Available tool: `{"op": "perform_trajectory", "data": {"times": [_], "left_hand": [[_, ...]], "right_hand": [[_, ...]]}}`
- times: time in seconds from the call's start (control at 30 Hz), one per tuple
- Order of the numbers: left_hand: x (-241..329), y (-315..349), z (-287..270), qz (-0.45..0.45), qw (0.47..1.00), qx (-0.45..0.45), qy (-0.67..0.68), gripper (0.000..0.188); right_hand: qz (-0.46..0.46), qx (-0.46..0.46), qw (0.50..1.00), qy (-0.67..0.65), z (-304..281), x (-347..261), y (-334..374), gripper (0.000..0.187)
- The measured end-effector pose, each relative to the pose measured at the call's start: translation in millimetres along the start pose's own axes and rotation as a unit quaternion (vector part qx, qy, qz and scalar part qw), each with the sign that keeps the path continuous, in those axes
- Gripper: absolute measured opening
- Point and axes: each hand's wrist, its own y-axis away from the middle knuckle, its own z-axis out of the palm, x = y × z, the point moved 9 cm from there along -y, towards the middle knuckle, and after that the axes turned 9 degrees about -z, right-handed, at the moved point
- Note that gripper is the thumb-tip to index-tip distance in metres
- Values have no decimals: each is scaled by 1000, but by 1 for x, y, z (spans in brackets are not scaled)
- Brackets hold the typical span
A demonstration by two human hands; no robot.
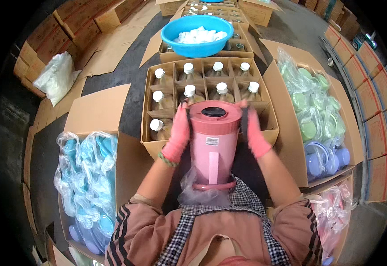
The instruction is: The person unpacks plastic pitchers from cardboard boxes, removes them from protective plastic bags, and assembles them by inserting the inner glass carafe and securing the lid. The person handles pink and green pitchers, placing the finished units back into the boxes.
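Observation:
A pink plastic jug [213, 142] with a darker pink lid [198, 110] and a black round cap [214, 112] stands upright close to my body. My left hand [178, 135], in a pink glove, holds the lid's left edge. At the lid's right edge is my gloved right hand [256, 133], slightly blurred, its fingertips against the rim. Clear plastic film [193, 190] bunches around the jug's base. Just beyond, a divided carton [149, 144] holds several clear bottles with white caps [190, 90]; the jug and my hands hide some of its front compartments.
Farther ahead, a blue basin [198, 49] full of white caps rests on another carton. An open box of bagged blue lids [89, 168] stands left, one of green and purple items [311, 106] right, and bagged pink items [333, 201] lower right. Stacked cartons [373, 93] line the right side.

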Motion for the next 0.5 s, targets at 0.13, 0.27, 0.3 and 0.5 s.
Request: {"op": "perform_trajectory", "data": {"times": [0.13, 0.27, 0.3, 0.5], "left_hand": [[30, 47, 16, 59, 992, 55, -97, 50], [19, 28, 32, 21, 958, -257, 129, 55], [13, 27, 37, -40, 936, -286, 201, 54], [-23, 35, 48, -122, 897, -312, 288, 48]], "right_hand": [[129, 37, 988, -76, 43, -33, 20, 27], [57, -74, 996, 10, 33, -36, 31, 21], [-36, -89, 982, 165, 45, -71, 36, 23], [-136, -414, 707, 557, 146, -145, 53, 25]]}}
